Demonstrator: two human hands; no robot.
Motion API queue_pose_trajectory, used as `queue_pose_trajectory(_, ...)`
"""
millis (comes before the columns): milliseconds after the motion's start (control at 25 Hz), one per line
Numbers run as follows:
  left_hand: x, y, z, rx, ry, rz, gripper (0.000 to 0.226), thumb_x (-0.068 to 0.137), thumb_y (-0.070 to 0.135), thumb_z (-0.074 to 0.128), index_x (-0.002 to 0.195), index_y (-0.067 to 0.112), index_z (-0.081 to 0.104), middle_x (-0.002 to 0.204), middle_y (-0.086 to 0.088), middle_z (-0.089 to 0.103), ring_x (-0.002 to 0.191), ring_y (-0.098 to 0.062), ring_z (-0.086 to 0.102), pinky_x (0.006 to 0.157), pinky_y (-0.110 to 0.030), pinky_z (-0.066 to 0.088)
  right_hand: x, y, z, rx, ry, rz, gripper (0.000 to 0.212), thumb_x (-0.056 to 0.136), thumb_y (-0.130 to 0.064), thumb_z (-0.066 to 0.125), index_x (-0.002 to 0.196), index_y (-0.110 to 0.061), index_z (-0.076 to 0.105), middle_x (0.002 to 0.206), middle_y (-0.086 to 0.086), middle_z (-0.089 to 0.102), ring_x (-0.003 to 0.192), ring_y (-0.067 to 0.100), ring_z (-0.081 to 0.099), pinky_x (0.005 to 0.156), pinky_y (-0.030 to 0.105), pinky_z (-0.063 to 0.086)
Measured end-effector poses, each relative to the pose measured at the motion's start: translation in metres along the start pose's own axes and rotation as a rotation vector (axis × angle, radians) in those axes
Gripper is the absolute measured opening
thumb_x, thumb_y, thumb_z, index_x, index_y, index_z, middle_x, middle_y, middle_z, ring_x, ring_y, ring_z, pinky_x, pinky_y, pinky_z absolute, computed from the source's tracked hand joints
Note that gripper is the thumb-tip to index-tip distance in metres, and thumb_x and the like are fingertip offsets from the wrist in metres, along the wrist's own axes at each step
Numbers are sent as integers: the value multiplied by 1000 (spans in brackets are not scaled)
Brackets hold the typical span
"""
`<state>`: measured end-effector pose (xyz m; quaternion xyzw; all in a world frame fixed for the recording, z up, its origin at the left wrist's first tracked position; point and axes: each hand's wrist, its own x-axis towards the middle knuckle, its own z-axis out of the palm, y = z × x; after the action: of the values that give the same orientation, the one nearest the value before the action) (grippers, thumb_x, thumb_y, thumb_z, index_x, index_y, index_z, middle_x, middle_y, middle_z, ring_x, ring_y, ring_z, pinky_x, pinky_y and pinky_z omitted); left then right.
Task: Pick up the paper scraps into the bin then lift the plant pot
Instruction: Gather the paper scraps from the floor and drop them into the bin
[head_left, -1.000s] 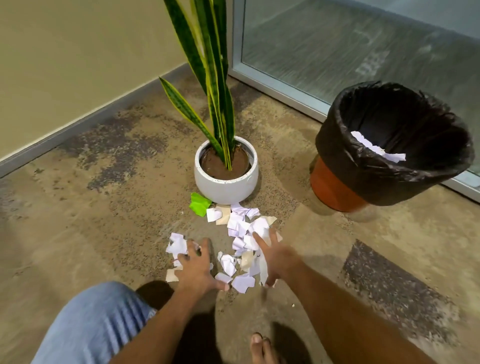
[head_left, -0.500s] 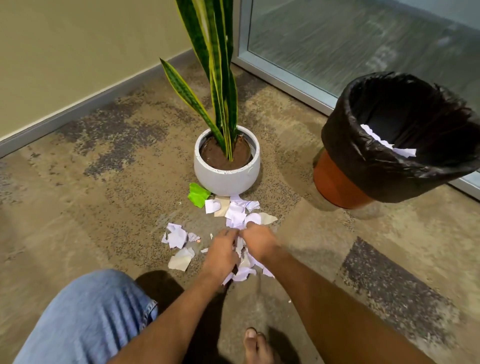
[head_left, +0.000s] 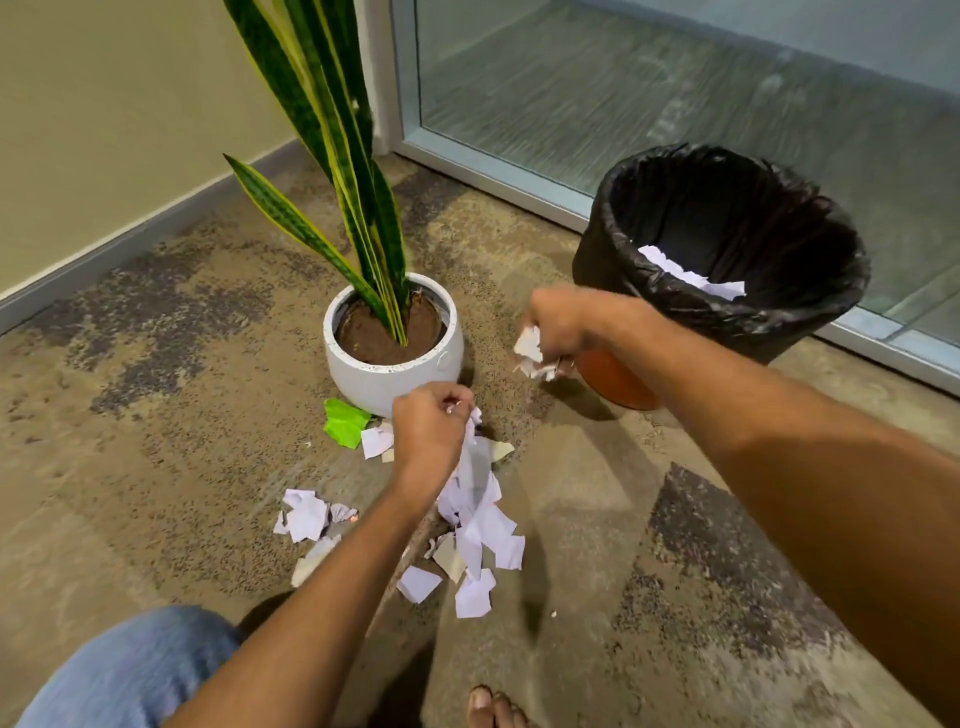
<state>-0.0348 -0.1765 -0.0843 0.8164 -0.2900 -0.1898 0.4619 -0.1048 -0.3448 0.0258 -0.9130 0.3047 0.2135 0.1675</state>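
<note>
The bin (head_left: 727, 249), black-lined, stands up and to the right of the white plant pot (head_left: 393, 371). The right hand (head_left: 558, 325), clenched on white scraps, is just left of the bin's rim (the nearer hand). The left hand (head_left: 428, 434) grips more paper scraps (head_left: 475, 525) trailing to the floor.

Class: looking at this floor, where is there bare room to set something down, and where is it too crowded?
Bare floor lies left of the white round plant pot toward the beige wall, and right of the white paper scraps, in front of the black-lined orange bin. It is crowded in front of the pot, around the green scrap and both hands.
</note>
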Motion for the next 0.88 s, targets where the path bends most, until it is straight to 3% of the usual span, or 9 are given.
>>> queue_pose_trajectory(120,34,79,9,-135,72,166,9,79,8,71,79,16,76,76,6,72,70,-5,63,72,-17,49,-26,27,-73,11,298,148,17,72,-8,78,77,-9,62,60,-1,62,42,8,60,35,13,36)
queue_pose_trajectory(200,55,134,22,-235,116,246,8,78,9,73,78,17,76,71,10,69,66,-3,62,70,-18,51,-47,50,-106,20,470,271,17,71,-12,78,81,-6,65,54,0,62,43,12,59,45,16,39)
queue_pose_trajectory(320,75,201,44,-294,107,335,7,77,10,73,78,15,76,72,7,70,70,-7,66,72,-19,53,-61,86,-117,40,607,425,20,75,-12,74,91,-5,64,76,12,64,66,26,60,67,30,46)
queue_pose_trajectory(440,85,236,67,-210,-9,417,8,81,9,69,82,13,75,79,3,73,79,-12,67,72,-17,48,-59,108,-104,86,605,484,32,80,-13,68,111,-4,64,102,21,65,90,34,63,74,34,50)
queue_pose_trajectory(560,89,241,80,-65,-199,499,17,88,12,62,102,15,72,99,-1,72,95,-13,65,82,-17,45,-57,115,-92,188,551,463,47,85,-14,66,130,-21,58,105,13,64,74,26,63,64,31,52)
queue_pose_trajectory(680,89,224,77,-35,-282,620,32,91,2,53,120,12,63,128,-3,61,121,-16,54,103,-19,36,-57,118,-88,82,600,462,57,87,-10,59,140,-27,48,128,13,59,98,32,62,70,34,51)
queue_pose_trajectory(760,84,198,62,-83,-255,666,39,90,-5,48,124,10,60,139,-3,52,132,-14,43,111,-19,29,-56,113,-91,-18,692,448,50,86,-7,53,133,-22,56,127,17,60,111,38,58,83,40,52)
queue_pose_trajectory(880,60,125,37,-98,-118,664,39,89,-3,48,122,11,61,137,-3,54,127,-5,43,108,-7,23,-54,77,-82,-64,890,294,30,81,-10,53,104,-14,72,103,22,69,99,43,61,86,44,51)
